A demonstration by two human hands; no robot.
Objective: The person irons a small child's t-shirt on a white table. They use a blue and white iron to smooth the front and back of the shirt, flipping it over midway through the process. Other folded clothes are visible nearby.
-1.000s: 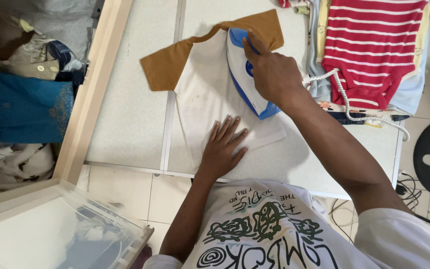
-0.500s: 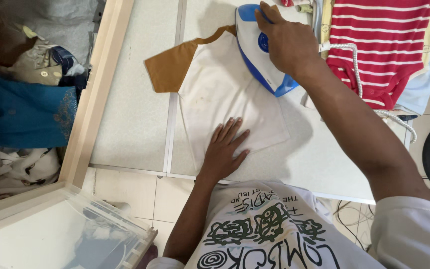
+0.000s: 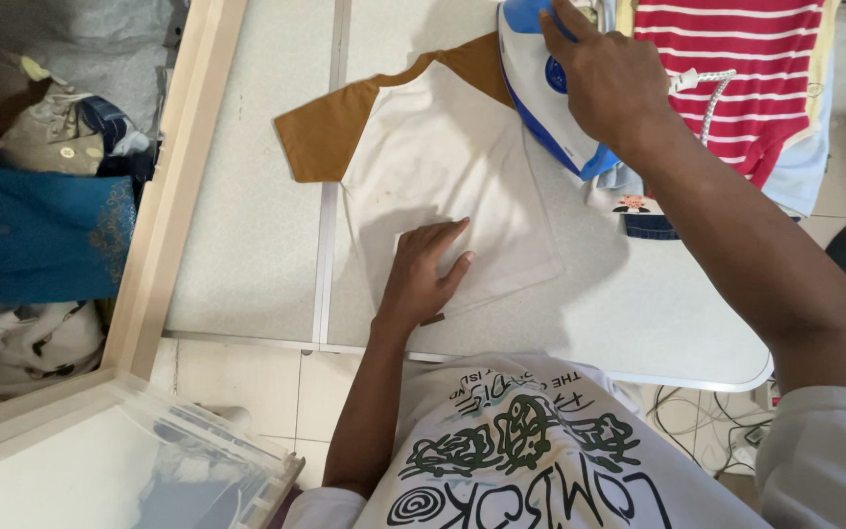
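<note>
Head view
Right hand [image 3: 611,83]: upper right of frame, fingers wrapped around the blue-and-white iron [image 3: 550,98], which sits at the shirt's upper right edge.
Left hand [image 3: 423,274]: centre, fingers curled, pressing the lower part of the white shirt with brown sleeves [image 3: 433,167].
Table [image 3: 247,216]: pale; striped red garment [image 3: 736,69] at top right.

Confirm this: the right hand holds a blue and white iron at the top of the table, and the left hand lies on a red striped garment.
Not quite. In the head view the left hand lies on the white shirt with brown sleeves, not the red striped garment. The right hand does hold the iron.
</note>
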